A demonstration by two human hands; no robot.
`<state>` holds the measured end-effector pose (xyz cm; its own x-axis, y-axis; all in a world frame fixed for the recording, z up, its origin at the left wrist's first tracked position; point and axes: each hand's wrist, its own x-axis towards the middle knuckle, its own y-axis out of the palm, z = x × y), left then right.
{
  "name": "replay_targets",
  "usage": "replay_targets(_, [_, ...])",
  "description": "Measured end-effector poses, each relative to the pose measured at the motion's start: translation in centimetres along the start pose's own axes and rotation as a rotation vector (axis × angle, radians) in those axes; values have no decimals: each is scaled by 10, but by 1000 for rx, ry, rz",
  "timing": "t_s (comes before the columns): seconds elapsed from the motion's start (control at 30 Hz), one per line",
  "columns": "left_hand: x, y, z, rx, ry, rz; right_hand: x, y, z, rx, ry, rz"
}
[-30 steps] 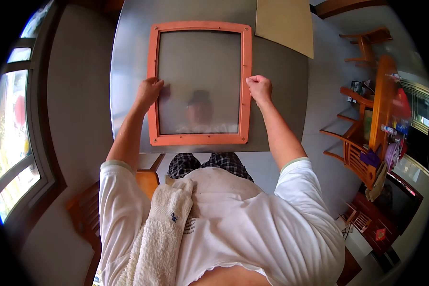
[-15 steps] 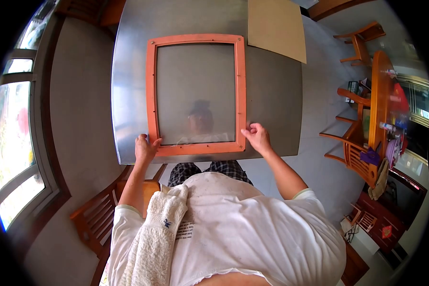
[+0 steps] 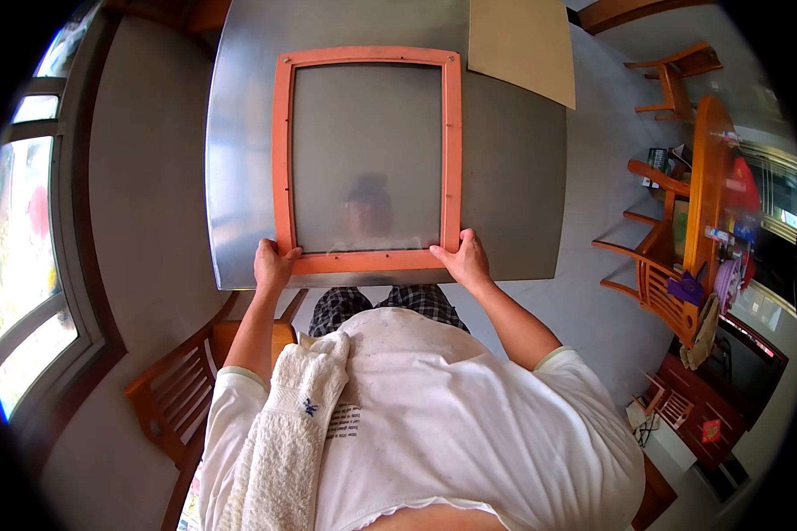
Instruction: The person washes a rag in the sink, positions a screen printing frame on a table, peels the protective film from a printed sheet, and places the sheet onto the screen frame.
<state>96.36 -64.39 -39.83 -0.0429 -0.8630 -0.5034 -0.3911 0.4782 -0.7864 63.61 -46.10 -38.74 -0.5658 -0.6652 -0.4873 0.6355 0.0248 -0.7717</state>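
An orange rectangular frame (image 3: pixel 281 150) lies on the shiny metal tabletop (image 3: pixel 514 177), with small dark screws or nails along its sides. Inside it the grey surface reflects a head. At the near left corner my left hand (image 3: pixel 274 262) grips the frame, thumb on top and fingers over the outer edge. My right hand (image 3: pixel 468 258) holds the near right corner the same way, its thumb laid across the near bar. The undersides of both grips are hidden.
A tan board (image 3: pixel 522 49) sits at the table's far right, jutting past its edge. Wooden chairs (image 3: pixel 655 265) and a cluttered wooden table (image 3: pixel 707 177) stand to the right. A wooden chair (image 3: pixel 173 389) is at lower left, near the window (image 3: pixel 31 221). A towel (image 3: pixel 283 425) hangs over my shoulder.
My right hand has gone from the frame's right side, fingers curled, to a grip on its near right corner. My left hand stays at the left corner. The view has shifted slightly.
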Motion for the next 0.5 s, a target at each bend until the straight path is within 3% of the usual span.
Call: replay_targets(0.5, [1,0,3,-10,43,26,1,2,7,-8,31,-19])
